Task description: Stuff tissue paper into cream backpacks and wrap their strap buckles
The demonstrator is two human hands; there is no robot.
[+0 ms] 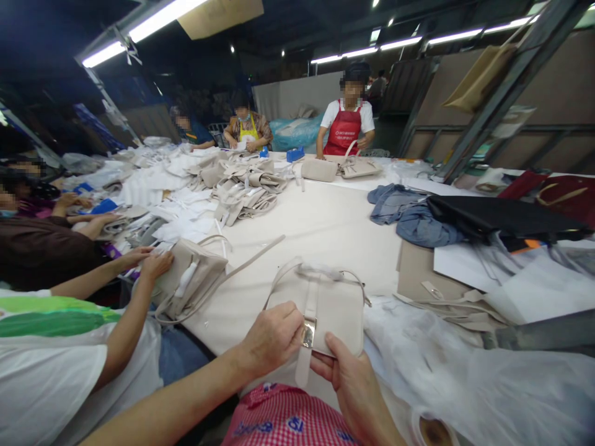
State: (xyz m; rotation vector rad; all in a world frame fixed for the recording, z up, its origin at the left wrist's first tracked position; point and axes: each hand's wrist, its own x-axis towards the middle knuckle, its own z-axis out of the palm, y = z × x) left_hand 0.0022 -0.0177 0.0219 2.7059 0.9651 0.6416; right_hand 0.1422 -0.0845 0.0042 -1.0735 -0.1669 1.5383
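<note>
A pale beige handbag lies on the near edge of the table, its front facing up. Down its middle runs a strap that passes through a shiny metal clasp, and the loose strap end hangs below. My left hand is closed at the clasp's left side; its fingertips are partly hidden. From below right, my right hand grips the bag's lower edge, thumb on the front and fingers underneath. Clear plastic wrap covers part of the handle at the top.
At left a co-worker's hands hold another beige bag. Beige bag pieces and white paper pile up beyond. To the right lie plastic sheeting, blue cloth and a black flat item. A person in a red apron stands opposite.
</note>
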